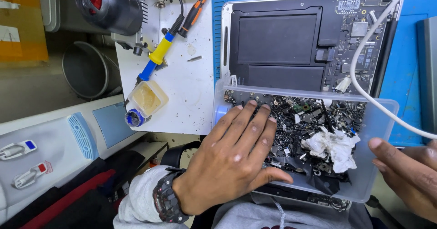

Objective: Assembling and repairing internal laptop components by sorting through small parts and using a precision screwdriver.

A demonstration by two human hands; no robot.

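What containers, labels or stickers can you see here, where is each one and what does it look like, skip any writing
Clear plastic box: front centre, over the opened laptop; rectangular, filled with small dark parts and crumpled white paper; left hand inside, right hand at its right wall.
Small square tub: on the white board at left; clear, yellowish paste inside.
White label: laptop's lower left corner; small strip.
No screens visible.
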